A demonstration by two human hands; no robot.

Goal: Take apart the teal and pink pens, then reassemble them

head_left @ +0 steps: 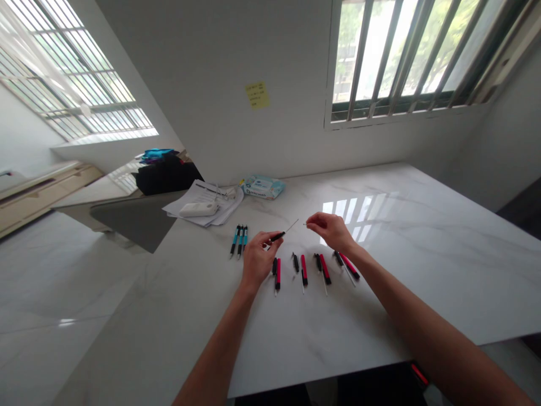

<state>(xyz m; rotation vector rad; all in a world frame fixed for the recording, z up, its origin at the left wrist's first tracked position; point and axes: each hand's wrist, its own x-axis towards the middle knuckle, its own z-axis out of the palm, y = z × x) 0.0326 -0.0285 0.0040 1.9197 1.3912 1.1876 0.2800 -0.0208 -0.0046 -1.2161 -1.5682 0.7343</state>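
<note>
Pinching black pen part (278, 237) in closed left fingers (274, 246), with thin rod (292, 226) jutting beyond, and tiny unclear piece (305, 224) in closed right fingertips (311, 226), likely all light, rod bendable, so best held by the black part.

Tabletop (435, 248) glossy, smooth, marble-look; red pen barrels (303, 266) plastic-looking; sheets (192, 197) paper; wall (211, 84) matt

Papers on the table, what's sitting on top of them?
On the papers lie a white box-like object, a slim dark item and a blurred whitish thing; what's beneath them is hidden.
</note>
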